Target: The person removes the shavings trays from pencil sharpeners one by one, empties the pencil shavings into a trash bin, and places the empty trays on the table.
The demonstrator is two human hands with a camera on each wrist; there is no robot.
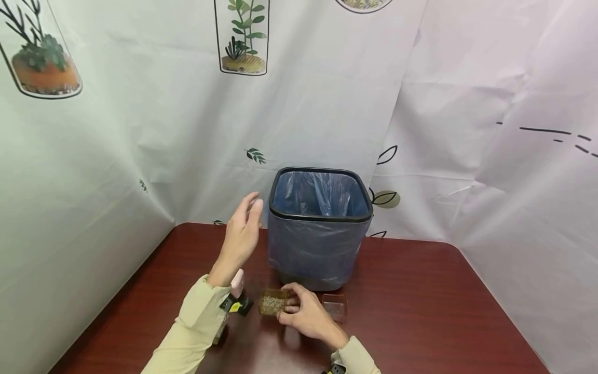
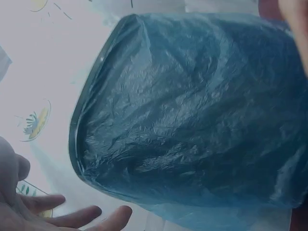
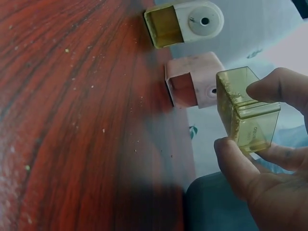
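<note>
My right hand (image 1: pixel 308 314) holds a small see-through yellow shavings box (image 1: pixel 273 302) over the table, with pale shavings inside it. In the right wrist view, thumb and fingers pinch this box (image 3: pixel 248 110) at its sides. My left hand (image 1: pixel 241 231) is raised beside the bin, fingers loosely extended and nothing in them; the left wrist view shows it near the bin's rim. A pink pencil sharpener (image 3: pixel 195 79) and a white one with a yellow front (image 3: pixel 204 21) stand on the table. A clear reddish box (image 1: pixel 334 307) lies right of my right hand.
A bin (image 1: pixel 317 254) with a black rim and a bluish plastic liner stands at the back of the dark red table (image 1: pixel 420 311). Behind it hangs a white cloth (image 1: pixel 317 114) with plant prints. Small crumbs dot the tabletop.
</note>
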